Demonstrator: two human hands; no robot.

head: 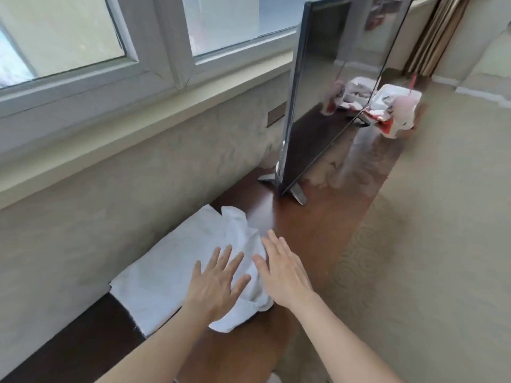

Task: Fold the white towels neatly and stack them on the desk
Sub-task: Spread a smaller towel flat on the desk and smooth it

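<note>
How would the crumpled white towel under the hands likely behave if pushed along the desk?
The crumpled towel is bunched in soft folds, so it would probably bunch further, not slide as one piece. The desk looks glossy, so some slipping is likely. Both the left hand and right hand are flat-fingered, suited to pressing.

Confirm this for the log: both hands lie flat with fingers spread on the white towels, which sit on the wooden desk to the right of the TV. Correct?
Not quite. The head view shows the white towels on the wooden desk to the left of the TV, nearer the person, not to its right. The rest holds: left hand and right hand lie flat, fingers spread, on the towels.
</note>
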